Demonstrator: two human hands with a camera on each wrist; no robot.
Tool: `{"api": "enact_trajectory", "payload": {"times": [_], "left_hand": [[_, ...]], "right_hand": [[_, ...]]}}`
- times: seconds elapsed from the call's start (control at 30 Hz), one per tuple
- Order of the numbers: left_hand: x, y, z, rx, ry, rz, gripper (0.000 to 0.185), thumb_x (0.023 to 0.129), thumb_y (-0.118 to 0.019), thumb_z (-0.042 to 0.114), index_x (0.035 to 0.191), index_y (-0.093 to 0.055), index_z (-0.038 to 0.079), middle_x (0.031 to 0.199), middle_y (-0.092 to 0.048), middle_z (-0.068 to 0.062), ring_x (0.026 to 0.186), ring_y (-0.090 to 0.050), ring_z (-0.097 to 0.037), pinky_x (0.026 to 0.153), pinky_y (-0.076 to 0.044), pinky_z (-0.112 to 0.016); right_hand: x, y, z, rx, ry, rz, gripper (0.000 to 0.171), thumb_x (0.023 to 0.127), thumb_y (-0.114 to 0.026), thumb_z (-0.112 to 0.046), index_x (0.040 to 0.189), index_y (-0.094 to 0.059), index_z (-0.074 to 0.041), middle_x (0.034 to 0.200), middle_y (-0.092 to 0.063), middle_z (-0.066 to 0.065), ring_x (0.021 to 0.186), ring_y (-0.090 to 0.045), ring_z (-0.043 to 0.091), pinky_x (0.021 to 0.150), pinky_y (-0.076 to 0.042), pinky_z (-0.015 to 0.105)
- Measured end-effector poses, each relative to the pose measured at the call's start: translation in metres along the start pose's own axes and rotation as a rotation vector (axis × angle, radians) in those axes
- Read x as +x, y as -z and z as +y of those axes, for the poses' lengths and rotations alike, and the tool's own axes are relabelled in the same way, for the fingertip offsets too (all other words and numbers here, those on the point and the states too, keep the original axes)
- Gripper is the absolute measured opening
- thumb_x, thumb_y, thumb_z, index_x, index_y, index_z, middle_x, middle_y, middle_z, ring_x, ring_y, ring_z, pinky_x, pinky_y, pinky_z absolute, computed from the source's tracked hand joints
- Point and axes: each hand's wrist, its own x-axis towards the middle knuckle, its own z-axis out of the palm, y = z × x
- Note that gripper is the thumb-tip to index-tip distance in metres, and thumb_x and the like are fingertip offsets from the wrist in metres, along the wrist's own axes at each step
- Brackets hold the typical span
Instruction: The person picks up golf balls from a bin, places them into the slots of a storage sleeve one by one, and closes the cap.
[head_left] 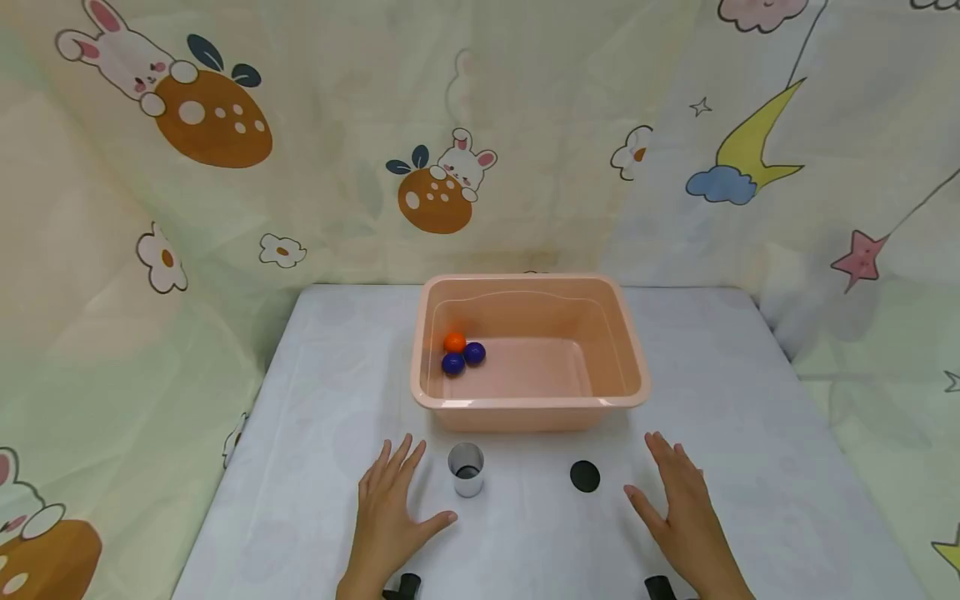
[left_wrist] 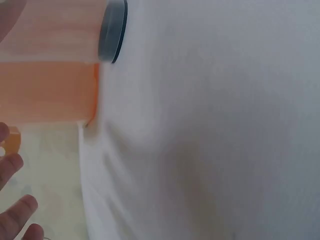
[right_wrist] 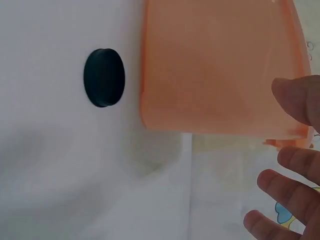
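Note:
My left hand (head_left: pixel 392 504) lies flat on the white table (head_left: pixel 750 400) with its fingers spread, holding nothing. A small silver cup (head_left: pixel 466 469) stands upright just right of it. My right hand (head_left: pixel 678 500) also rests flat and holds nothing. A black round lid (head_left: pixel 584 476) lies a little to its left. Behind both stands a pink plastic tub (head_left: pixel 615 333) holding an orange ball (head_left: pixel 454 342) and two blue balls (head_left: pixel 453 364). The left wrist view shows left fingertips (left_wrist: pixel 15 215), the tub (left_wrist: pixel 50 90) and the cup (left_wrist: pixel 113 30). The right wrist view shows the lid (right_wrist: pixel 104 77), the tub (right_wrist: pixel 215 65) and right fingers (right_wrist: pixel 295 190).
A cartoon-print curtain (head_left: pixel 225 167) with rabbits, a moon and stars hangs behind and around the table. The table edges fall away at left and right. Bare white cloth lies on both sides of the tub.

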Motion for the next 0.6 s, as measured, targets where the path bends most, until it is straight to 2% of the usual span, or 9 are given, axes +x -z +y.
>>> {"api": "enact_trajectory", "payload": {"times": [0.13, 0.3, 0.5, 0.6], "left_hand": [[0.002, -0.006, 0.002, -0.05, -0.026, -0.009, 0.106, 0.063, -0.105, 0.041, 0.153, -0.061, 0.009, 0.161, -0.054, -0.017, 0.153, -0.038, -0.052, 0.114, -0.034, -0.072], [0.005, -0.012, 0.004, -0.093, -0.041, -0.03, 0.104, 0.064, -0.105, 0.037, 0.153, -0.061, 0.008, 0.159, -0.057, -0.015, 0.151, -0.041, -0.05, 0.114, -0.036, -0.072], [0.008, -0.017, 0.006, -0.143, -0.042, -0.06, 0.101, 0.066, -0.106, 0.032, 0.153, -0.06, 0.008, 0.157, -0.059, -0.012, 0.15, -0.046, -0.046, 0.117, -0.037, -0.068], [0.011, -0.019, 0.007, -0.15, -0.034, -0.08, 0.099, 0.067, -0.105, 0.031, 0.153, -0.06, 0.01, 0.155, -0.062, -0.009, 0.147, -0.051, -0.043, 0.117, -0.039, -0.067]], "right_hand": [[0.004, 0.011, 0.001, 0.02, 0.051, 0.023, 0.08, 0.094, -0.084, -0.014, 0.16, -0.041, 0.002, 0.159, -0.045, 0.037, 0.146, -0.033, 0.067, 0.117, -0.015, 0.086], [0.011, 0.025, -0.001, 0.0, 0.044, -0.005, 0.085, 0.094, -0.085, -0.018, 0.163, -0.038, 0.001, 0.158, -0.048, 0.036, 0.145, -0.035, 0.066, 0.119, -0.018, 0.083], [0.018, 0.041, -0.006, -0.038, 0.069, -0.026, 0.082, 0.093, -0.086, -0.019, 0.161, -0.044, 0.0, 0.154, -0.053, 0.034, 0.138, -0.049, 0.059, 0.106, -0.041, 0.08], [0.021, 0.049, -0.007, -0.057, 0.09, -0.013, 0.081, 0.092, -0.088, -0.018, 0.16, -0.047, -0.002, 0.152, -0.056, 0.032, 0.134, -0.055, 0.056, 0.101, -0.048, 0.077]]}}
